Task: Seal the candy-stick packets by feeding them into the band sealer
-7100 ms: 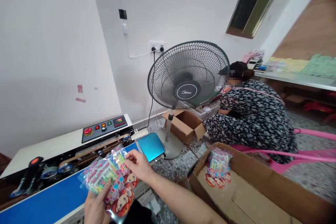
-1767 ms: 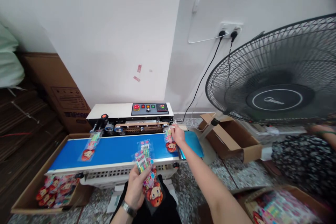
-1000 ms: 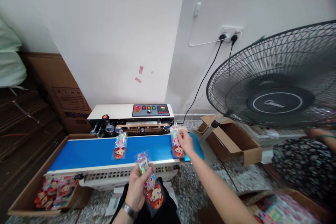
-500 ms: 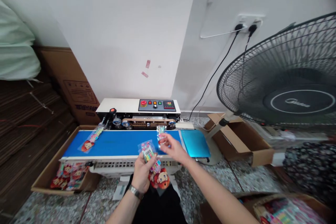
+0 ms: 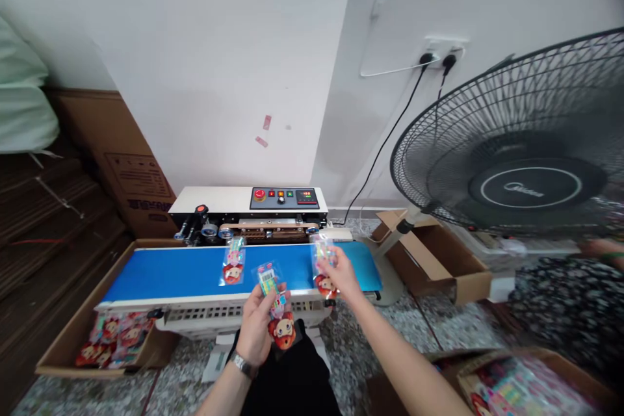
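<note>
My left hand point(image 5: 258, 322) is closed around a clear plastic packet point(image 5: 277, 304) printed with a red-haired cartoon figure. Whether more packets lie beneath it I cannot tell. Pinched in my right hand point(image 5: 337, 270) is a similar packet point(image 5: 324, 283), over the right end of the blue conveyor belt point(image 5: 170, 270), its top close to the sealing machine point(image 5: 212, 200). Another packet point(image 5: 234, 266) lies on the belt, left of both hands, its top toward the machine's rollers.
At left, a cardboard box point(image 5: 80, 372) holds several packets. More packets point(image 5: 529, 393) fill a box at bottom right. A large fan point(image 5: 507, 162) and an open carton point(image 5: 431, 260) stand at right. A person in dark patterned clothing point(image 5: 565, 312) is at the far right.
The packet that was at my right hand now lies further left on the belt. My right hand holds another one at the belt's right end. The packet formerly at the belt's left is gone.
</note>
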Demonstrator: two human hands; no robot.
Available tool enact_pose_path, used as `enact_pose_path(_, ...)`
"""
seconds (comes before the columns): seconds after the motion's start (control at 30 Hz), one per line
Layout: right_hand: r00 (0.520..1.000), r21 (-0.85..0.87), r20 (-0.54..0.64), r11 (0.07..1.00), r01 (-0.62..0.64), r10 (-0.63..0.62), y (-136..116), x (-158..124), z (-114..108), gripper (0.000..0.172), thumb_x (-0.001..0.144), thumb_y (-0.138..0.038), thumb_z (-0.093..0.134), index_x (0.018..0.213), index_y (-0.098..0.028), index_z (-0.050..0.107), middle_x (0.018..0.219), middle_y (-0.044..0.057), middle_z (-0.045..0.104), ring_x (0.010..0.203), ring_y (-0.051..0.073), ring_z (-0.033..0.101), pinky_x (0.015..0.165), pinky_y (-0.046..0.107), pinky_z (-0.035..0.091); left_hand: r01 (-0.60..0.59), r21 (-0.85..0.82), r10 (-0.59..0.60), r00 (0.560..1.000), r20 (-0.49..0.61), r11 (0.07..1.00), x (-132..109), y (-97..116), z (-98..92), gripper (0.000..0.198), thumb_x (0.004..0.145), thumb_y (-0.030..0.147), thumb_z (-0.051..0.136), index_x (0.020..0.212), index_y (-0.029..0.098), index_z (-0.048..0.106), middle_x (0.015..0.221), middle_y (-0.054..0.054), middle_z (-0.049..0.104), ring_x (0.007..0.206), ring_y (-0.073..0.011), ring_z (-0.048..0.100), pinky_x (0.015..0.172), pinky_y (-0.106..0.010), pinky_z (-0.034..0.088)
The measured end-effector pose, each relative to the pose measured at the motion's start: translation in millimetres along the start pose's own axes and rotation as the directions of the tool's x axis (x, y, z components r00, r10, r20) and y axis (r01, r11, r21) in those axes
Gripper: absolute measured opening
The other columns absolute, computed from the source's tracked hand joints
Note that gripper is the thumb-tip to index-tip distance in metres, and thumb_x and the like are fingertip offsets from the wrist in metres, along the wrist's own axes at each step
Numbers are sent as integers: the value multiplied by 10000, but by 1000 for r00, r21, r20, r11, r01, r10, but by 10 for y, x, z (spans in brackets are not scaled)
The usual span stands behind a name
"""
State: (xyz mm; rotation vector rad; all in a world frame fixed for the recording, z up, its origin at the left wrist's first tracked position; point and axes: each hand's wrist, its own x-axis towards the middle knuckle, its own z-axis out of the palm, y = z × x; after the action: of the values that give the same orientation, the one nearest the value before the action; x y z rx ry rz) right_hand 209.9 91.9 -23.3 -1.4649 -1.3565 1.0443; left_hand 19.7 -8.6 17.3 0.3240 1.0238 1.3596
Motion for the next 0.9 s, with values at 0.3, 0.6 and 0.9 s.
enact_pose_path(0.3,991,-485,-104,865,-125,85,31,586,-66,351,685,-299,597,1005,-167,537,791,46,639,730,194,614,658,280,445,30,14,-30,1000,9,999,-13,-29,-19,358,658,300,685,958,170,540,967,-103,651,785,-202,638,629,-302,508)
enact_pose_path(0.6,940,-4,289,982,190,-180,-373,-256,344,423,774,-365,541,1152,-198,450,966,50,597,810,152,587,688,275,479,-28,-98,27,999,-19,995,42,9,129,298,680,335,659,910,154,600,941,-95,667,861,-198,620,750,-301,479)
enact_pose_path(0.9,1000,19,11,1000,19,-19,-155,-195,99,482,750,-371,530,1177,-190,398,780,9,609,652,158,609,609,274,481,14,23,-14,1000,-7,1000,0,-22,71,378,718,358,617,1078,248,577,1310,-85,462,1163,-249,446,850,-331,425)
